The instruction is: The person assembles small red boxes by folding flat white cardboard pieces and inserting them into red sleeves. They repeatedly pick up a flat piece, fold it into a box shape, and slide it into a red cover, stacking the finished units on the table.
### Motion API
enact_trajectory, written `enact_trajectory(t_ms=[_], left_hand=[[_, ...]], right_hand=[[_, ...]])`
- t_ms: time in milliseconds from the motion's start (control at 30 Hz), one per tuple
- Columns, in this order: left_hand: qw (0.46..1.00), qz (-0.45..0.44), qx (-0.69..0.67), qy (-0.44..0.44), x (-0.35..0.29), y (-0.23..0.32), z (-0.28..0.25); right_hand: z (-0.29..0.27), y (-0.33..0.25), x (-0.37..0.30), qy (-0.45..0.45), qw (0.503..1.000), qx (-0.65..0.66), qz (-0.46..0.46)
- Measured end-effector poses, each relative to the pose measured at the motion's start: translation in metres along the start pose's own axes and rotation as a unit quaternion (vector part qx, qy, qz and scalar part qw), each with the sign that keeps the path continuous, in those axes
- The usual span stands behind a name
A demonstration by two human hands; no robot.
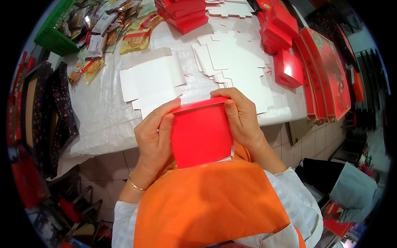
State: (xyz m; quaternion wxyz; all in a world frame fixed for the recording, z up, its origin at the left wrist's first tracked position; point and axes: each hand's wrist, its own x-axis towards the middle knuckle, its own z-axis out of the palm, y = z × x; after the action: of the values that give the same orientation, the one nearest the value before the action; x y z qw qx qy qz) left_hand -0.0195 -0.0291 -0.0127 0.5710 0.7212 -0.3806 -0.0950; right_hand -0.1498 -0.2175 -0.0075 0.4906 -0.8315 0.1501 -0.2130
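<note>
Between my two hands is a red cardboard box (pixel 201 134), partly folded, its plain red face turned up and held close against my orange apron. My left hand (pixel 156 133) grips its left side, thumb along the edge. On the opposite side my right hand (pixel 242 118) is closed round the far right corner, fingers over the folded far edge. The box's underside is hidden. Just beyond my left hand lies a flat white box blank (pixel 153 78) with its flaps spread. Further right rests a stack of white die-cut blanks (pixel 237 58).
Packaged snacks (pixel 103 33) spill from a green crate (pixel 51 39) at the far left. Red boxes (pixel 182 16) are piled at the back, with more red boxes (pixel 288 68) at the right beside large red printed panels (pixel 326 74). White sheeting (pixel 99 120) covers the table.
</note>
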Motion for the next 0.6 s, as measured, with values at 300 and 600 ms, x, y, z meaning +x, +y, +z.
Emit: enact_trajectory(t_ms=[300,600], left_hand=[[0.996,0.011,0.016,-0.086,0.012,0.028,-0.028],[0.986,-0.104,-0.053,-0.116,0.017,0.032,-0.031]], right_hand=[[-0.003,-0.016,-0.012,0.065,0.991,0.115,0.033],[0.015,-0.03,-0.018,0.061,0.955,0.271,0.107]])
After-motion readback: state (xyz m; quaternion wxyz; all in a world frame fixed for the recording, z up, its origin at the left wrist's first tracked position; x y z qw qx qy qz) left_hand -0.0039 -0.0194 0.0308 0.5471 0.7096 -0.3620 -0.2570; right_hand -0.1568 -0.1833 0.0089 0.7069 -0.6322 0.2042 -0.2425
